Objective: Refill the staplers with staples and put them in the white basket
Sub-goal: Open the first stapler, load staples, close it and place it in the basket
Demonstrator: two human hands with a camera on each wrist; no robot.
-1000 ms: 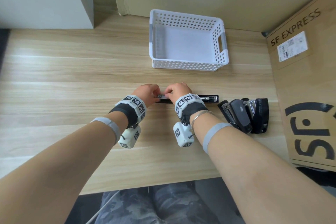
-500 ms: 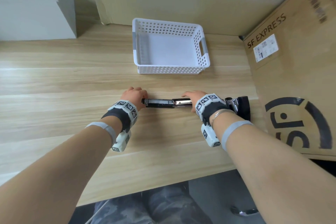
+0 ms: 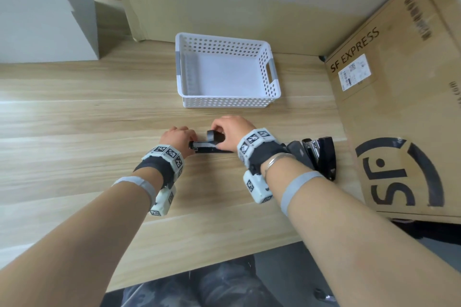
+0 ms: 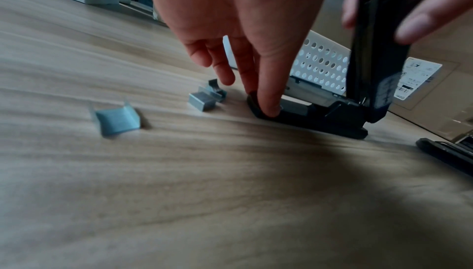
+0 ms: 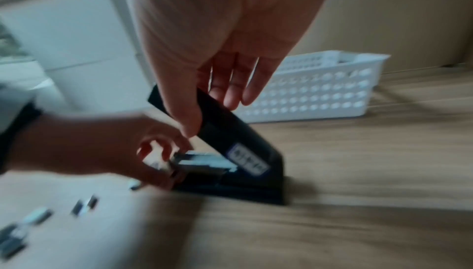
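Note:
A black stapler [image 3: 205, 148] lies on the wooden table [image 3: 74, 132] in front of me, its lid [image 3: 215, 136] raised over the base. My left hand [image 3: 179, 140] holds the front end of the base [image 4: 320, 119], fingertips [image 4: 268, 107] pressing it down. My right hand [image 3: 228, 131] pinches the lid [image 5: 230, 129] between thumb and fingers. The metal staple channel [image 5: 202, 159] shows under the lid. Loose staple strips [image 4: 115, 120] lie on the table left of the stapler. The white basket [image 3: 272, 75] stands behind, with nothing in it.
Several more black staplers [image 3: 318, 154] lie in a cluster right of my right wrist. A large cardboard box [image 3: 399, 112] walls off the table's right side. A white cabinet [image 3: 45, 12] stands at the far left. The table's near edge [image 3: 199, 264] runs above my lap.
The lid lay flat, folded out to the right; my right hand has swung it up and leftward over the base. My left hand stays at the stapler's front end.

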